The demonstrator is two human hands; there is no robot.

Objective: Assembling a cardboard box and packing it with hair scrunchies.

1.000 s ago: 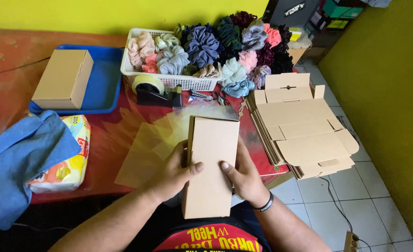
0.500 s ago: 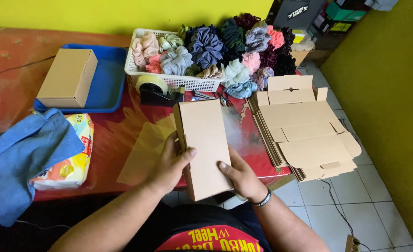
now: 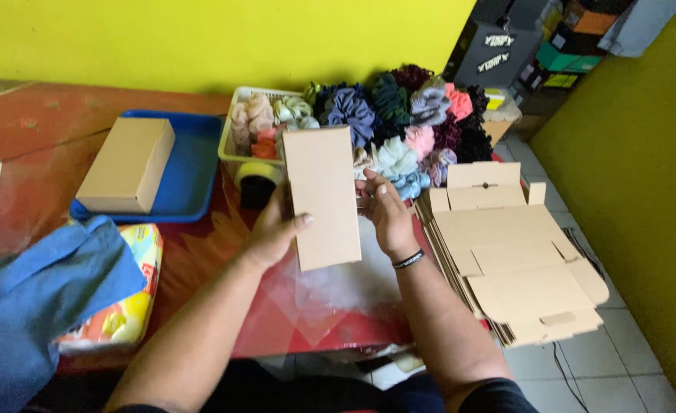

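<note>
You face a yellow wall (image 3: pixel 200 38) beyond the red table (image 3: pixel 47 138), grey floor tiles (image 3: pixel 628 359) right, an olive wall (image 3: pixel 643 138) farther right.

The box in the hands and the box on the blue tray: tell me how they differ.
The held box is lifted off the table, stood on end between the left hand and right hand; the tray box lies flat, untouched, in the blue tray. The held box shows one broad face, the tray box its top and a side. Both are plain brown cardboard, closed.
</note>
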